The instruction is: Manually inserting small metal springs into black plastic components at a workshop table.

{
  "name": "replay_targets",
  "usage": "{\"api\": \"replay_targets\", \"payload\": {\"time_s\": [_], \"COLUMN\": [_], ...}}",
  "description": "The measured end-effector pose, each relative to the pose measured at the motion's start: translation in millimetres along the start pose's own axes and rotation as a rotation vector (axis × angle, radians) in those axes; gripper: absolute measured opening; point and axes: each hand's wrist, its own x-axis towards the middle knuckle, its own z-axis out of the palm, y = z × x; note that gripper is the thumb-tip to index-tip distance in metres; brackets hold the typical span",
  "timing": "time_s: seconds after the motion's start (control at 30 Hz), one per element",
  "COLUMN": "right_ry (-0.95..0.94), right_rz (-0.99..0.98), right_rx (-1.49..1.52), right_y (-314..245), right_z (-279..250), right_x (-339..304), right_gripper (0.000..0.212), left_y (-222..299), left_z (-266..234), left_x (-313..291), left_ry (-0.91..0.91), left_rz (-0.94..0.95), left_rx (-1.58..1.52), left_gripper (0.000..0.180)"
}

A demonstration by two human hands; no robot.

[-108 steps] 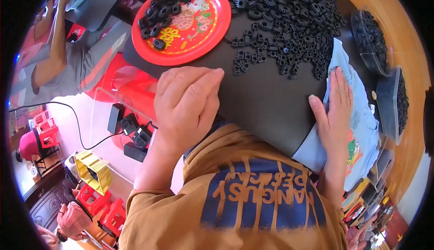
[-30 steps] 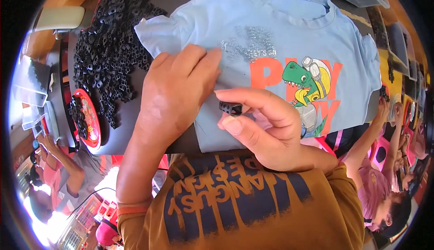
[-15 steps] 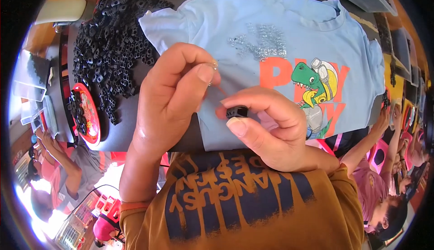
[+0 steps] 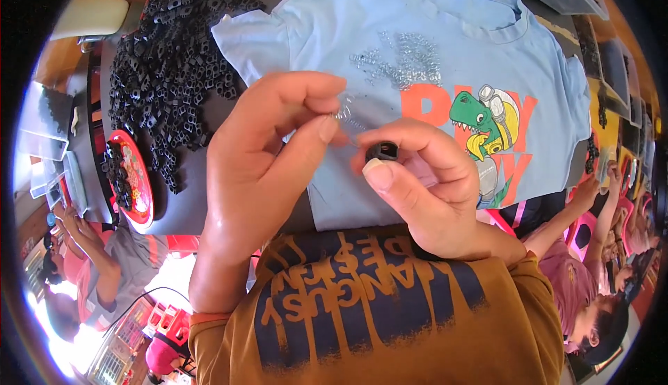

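Between the thumb and index finger of my left hand (image 4: pixel 261 155) is a small metal coil spring (image 4: pixel 345 115), its wire reaching toward the right hand. My right hand (image 4: pixel 442 194) pinches a small black plastic piece (image 4: pixel 384 151) with an opening in its side; it looks like a cord lock part. Both hands are raised over the near edge of a light blue T-shirt (image 4: pixel 334 37) spread on the dark table. On the shirt, beyond my hands, lies a patch of loose springs (image 4: pixel 410 59).
A big heap of black plastic pieces (image 4: pixel 170 58) covers the table's left side. Next to it is a red patterned plate (image 4: pixel 141 187) with black pieces at its edge. Clear plastic bins (image 4: pixel 52 117) stand far left. Other people sit at both sides, a forearm (image 4: pixel 567 207) at right.
Both hands have shifted slightly, and the spring now shows more clearly at the left fingertips. The black piece has turned and moved up and to the right with my right hand.
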Motion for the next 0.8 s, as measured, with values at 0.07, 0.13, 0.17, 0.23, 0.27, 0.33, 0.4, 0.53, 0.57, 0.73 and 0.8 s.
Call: {"api": "replay_targets", "payload": {"time_s": [0.07,0.13,0.17,0.23,0.27,0.33,0.4,0.53,0.57,0.73,0.8], "right_ry": [0.016,0.025,0.024,0.027,0.043,0.061,0.043,0.053,0.059,0.062,0.049], "right_rz": [-0.007,-0.012,-0.063,-0.113,-0.093,-0.073,-0.068,-0.077,-0.068,0.007,0.073], "right_rx": [0.065,0.132,0.186,0.242,0.24,0.239,0.271,0.184,0.174,0.281,0.229], "right_y": [1.1,3.5,5.3,5.6,2.9,1.8,2.5,5.2,7.3,7.4,7.0], "right_z": [-0.8,-1.5,-1.9,-0.2,1.2,2.3,2.0,1.2,1.2,3.8,4.8], "right_x": [-0.6,-0.7,0.6,2.3,3.5,3.4,2.2,2.2,1.4,0.4,0.0], "right_gripper": [0.023,0.023,0.023,0.024,0.023,0.023,0.025,0.027,0.027,0.026,0.025], "left_y": [11.1,15.4,16.8,18.7,18.9,17.9,16.8,14.1,13.1,-4.4,-8.7], "left_z": [-0.7,-1.9,-2.5,-4.6,-4.8,-3.3,-0.9,3.5,4.5,12.2,13.4], "left_x": [-5.4,-9.3,-10.5,-10.6,-10.6,-11.9,-12.8,-12.2,-11.9,-15.7,-17.2], "left_ry": [-0.033,-0.043,-0.056,-0.082,-0.11,-0.135,-0.16,-0.122,-0.108,0.046,0.103], "left_rz": [-0.074,-0.062,-0.05,-0.076,-0.1,-0.114,-0.129,-0.094,-0.094,0.083,0.207], "left_rx": [-0.05,-0.052,-0.054,-0.034,-0.015,-0.028,-0.041,-0.028,-0.039,0.057,0.172], "left_gripper": [0.026,0.026,0.025,0.025,0.024,0.024,0.023,0.023,0.023,0.02,0.02]}}
